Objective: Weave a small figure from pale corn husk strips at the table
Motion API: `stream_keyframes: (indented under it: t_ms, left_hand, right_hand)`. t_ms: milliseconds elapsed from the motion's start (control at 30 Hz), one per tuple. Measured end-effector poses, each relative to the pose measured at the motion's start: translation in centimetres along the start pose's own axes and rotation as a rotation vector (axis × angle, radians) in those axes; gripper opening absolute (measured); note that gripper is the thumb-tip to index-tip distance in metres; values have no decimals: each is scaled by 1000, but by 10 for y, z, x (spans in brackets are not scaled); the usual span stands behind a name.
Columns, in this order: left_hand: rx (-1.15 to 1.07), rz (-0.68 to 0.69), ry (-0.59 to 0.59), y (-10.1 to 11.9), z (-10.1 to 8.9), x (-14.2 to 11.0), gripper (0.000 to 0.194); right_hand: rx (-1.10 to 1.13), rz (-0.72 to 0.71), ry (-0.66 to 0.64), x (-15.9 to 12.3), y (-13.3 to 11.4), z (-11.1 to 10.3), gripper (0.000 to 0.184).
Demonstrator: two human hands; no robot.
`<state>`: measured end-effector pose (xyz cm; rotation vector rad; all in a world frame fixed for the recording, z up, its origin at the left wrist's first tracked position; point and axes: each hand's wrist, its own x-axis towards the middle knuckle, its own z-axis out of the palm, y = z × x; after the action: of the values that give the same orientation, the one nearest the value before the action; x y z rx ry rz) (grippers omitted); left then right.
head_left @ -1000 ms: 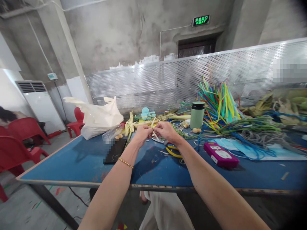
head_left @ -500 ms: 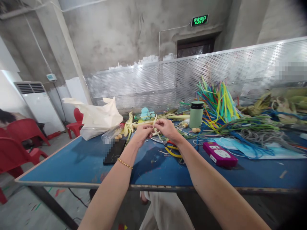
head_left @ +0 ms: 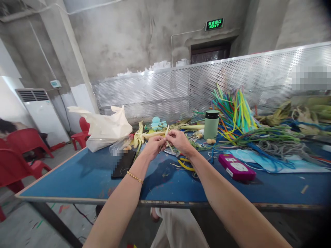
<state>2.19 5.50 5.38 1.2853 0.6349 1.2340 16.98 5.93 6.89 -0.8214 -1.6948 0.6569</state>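
My left hand (head_left: 155, 146) and my right hand (head_left: 179, 140) meet over the middle of the blue table, fingertips pinched together. Between them they grip a thin pale strip (head_left: 168, 129), which looks like dried husk; its upper end pokes up above the fingers. The part inside the fingers is hidden. Just beneath the right forearm lies a tool with yellow curved handles (head_left: 186, 165), partly covered by the arm. Pale yellow husk pieces (head_left: 139, 134) lie beyond the left hand, beside green and yellow plant scraps.
A white plastic bag (head_left: 107, 127) and a black flat object (head_left: 124, 166) are to the left. On the right stand a green tumbler (head_left: 211, 125), a purple box (head_left: 237, 167), bundled colourful strips (head_left: 240, 112) and tangled cords (head_left: 274, 143). A perforated metal panel (head_left: 155, 91) runs behind.
Both hands stay together at nearly the same spot, with small finger shifts. The pale pieces that spread below the right fingers are now less visible.
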Motion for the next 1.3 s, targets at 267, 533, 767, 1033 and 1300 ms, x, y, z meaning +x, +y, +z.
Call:
stream_keyframes:
  t_ms: [267,533,767,1033,1300]
  left_hand:
    - [21,-58,-35,4,-3,-1,25]
    - [79,-66,-31,4,-2,-2,18]
    - [80,-69,-21,2,-1,0,23]
    - [-40,-10,16,2,2,-1,31]
    - [-81,-108,90,7,2,-2,30]
  right_hand:
    - [15,42,34,-2,1,4,15]
    - [7,67,20,-3,0,5,11]
    - [-34,51,36,-2,0,5,13]
    - [103,215,45,3,-3,-5,29]
    - [89,124,-71,-2,-7,-13,30]
